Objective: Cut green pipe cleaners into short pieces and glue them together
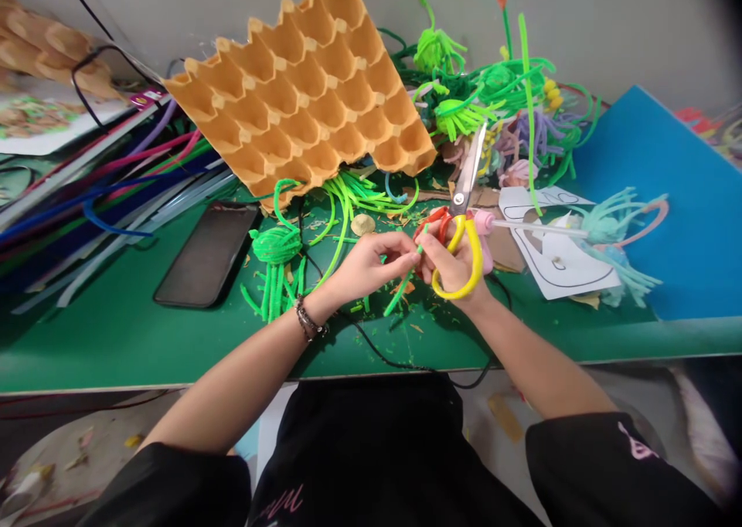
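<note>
My left hand (371,264) pinches a short green pipe cleaner piece (403,286) above the green table (116,341). My right hand (455,268) meets it at the fingertips, also touching that piece, and carries scissors (464,226) with yellow and red handles hooked over its fingers, blades pointing up and away. Both hands are closed. A wound green pipe cleaner bundle (277,245) lies just left of my left hand.
An orange egg tray (307,86) leans at the back. A dark phone (205,255) lies at left beside long coloured strips (104,187). Green pipe cleaner flowers (481,94) pile up behind. White paper cut-outs (559,253) and blue sheet (666,202) lie at right. A black cable (376,353) crosses the front.
</note>
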Available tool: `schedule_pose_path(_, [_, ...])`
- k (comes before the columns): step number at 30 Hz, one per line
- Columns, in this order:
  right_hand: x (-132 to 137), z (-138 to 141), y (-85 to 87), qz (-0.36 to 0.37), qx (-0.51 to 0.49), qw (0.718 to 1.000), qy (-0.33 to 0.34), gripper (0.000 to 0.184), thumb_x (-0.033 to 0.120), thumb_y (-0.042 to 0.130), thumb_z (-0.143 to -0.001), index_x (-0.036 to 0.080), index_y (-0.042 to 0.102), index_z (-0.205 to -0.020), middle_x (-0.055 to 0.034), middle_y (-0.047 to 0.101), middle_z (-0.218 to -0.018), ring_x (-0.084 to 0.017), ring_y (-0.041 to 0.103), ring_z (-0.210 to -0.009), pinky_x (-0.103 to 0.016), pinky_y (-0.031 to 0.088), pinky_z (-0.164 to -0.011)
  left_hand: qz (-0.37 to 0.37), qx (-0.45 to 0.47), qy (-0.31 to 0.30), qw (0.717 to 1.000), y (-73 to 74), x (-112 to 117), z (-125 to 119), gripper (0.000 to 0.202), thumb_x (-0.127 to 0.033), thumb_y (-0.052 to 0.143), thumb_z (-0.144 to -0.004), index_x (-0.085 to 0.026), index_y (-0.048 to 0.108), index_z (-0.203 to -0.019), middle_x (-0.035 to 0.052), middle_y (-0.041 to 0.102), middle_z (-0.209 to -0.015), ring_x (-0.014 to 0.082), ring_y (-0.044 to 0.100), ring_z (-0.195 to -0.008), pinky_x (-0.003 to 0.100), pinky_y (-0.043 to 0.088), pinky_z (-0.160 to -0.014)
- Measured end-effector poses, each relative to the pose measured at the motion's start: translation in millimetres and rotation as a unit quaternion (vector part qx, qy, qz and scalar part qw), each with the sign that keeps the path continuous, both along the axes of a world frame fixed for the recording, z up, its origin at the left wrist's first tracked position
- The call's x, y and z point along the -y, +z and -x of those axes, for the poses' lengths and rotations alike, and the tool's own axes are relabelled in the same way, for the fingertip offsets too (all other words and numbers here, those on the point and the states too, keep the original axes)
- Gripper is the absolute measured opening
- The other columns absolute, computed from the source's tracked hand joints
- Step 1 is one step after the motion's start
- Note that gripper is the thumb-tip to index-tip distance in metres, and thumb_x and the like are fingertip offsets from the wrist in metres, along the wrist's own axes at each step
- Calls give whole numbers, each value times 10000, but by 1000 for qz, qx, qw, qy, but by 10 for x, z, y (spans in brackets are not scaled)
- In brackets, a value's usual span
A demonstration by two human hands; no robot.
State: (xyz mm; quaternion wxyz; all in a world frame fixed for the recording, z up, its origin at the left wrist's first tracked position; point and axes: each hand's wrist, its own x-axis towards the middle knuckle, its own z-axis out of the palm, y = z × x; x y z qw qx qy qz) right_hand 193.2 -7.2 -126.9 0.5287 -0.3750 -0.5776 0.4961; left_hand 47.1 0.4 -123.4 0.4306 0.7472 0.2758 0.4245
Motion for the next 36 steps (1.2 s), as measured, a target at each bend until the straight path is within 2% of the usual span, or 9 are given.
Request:
schedule_pose_path(3, [5,9,17,-21,21,998,-54,232,418,582,-801,239,467,-710,89,412,-390,-80,409,-317,-257,370,-361,-46,-28,40,998,-21,0,-11,187,-270,521,-824,-148,548,-685,-41,521,-520,37,403,-441,143,331,-407])
schedule_pose_path(6, [4,20,45,-14,43,996,-80,284,489,553,-796,244,446,-702,85,387,-397,-95,399,-323,-284,369,-371,-107,-74,98,987,-30,10,-16,212,-231,493,-835,-151,513,-640,-64,454,-477,30,357,-417,135,294,-399])
schedule_pose_path(10, [3,9,23,1,92,996,-20,417,644,460,-765,229,429,-737,60,402,-498,-93,396,-385,-281,338,-387,-185,-88,209,956,-38,19,-11,164,-185,516,-810,-156,504,-649,-77,436,-480,22,361,-411,124,292,-407])
schedule_pose_path(15, [25,-30,-60,-68,245,966,41,534,688,519,-678,207,429,-891,21,454,-658,-117,416,-539,-278,331,-479,-236,-72,288,925,-26,19,-3,167,-144,522,-788,-163,477,-628,-87,431,-463,18,369,-400,116,297,-410])
schedule_pose_path(18, [44,-38,-42,-70,300,950,45,526,704,480,-688,205,405,-837,27,431,-622,-115,374,-516,-269,291,-465,-271,-65,301,912,-20,22,5,162,-140,525,-785,-166,475,-634,-90,431,-455,18,371,-400,119,298,-412])
schedule_pose_path(23, [51,-38,1,-85,308,947,45,536,731,466,-676,211,374,-771,41,398,-588,-104,336,-495,-253,269,-456,-295,-67,298,905,-30,21,12,150,-130,524,-787,-169,477,-651,-85,465,-477,21,382,-416,126,297,-418])
schedule_pose_path(27, [49,-33,7,-96,303,948,23,517,717,490,-679,211,384,-699,47,388,-550,-92,323,-476,-249,255,-453,-276,-68,292,913,-22,20,12,159,-133,527,-786,-171,469,-643,-85,459,-473,23,376,-414,131,293,-419])
schedule_pose_path(31, [60,-19,35,-108,283,953,0,464,617,512,-755,205,358,-610,64,342,-496,-71,291,-450,-238,243,-446,-257,-68,295,918,-23,21,15,163,-156,525,-795,-171,468,-643,-85,438,-469,27,366,-414,136,292,-422])
schedule_pose_path(36, [68,-23,37,-69,210,975,-19,456,610,438,-807,205,379,-606,60,340,-479,-74,320,-425,-232,236,-409,-199,-68,254,944,-43,28,9,170,-226,491,-836,-174,479,-675,-71,462,-494,37,375,-416,153,307,-427])
